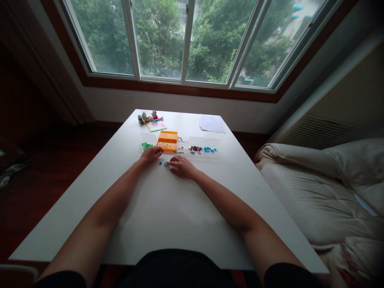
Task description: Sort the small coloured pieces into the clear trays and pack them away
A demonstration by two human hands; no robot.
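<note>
Both my arms reach out over a white table. My left hand rests on the table just in front of an orange tray, fingers curled down; what they hold, if anything, is too small to see. My right hand lies beside it, fingers bent and pinched toward a few tiny teal pieces on the table between the hands. Small green pieces lie left of the tray. Dark red pieces and blue pieces lie in clear bags to the right.
A small built toy model and a colourful booklet sit at the far left of the table. A white paper sheet lies far right. A cushioned sofa stands right of the table. A wide window is beyond.
</note>
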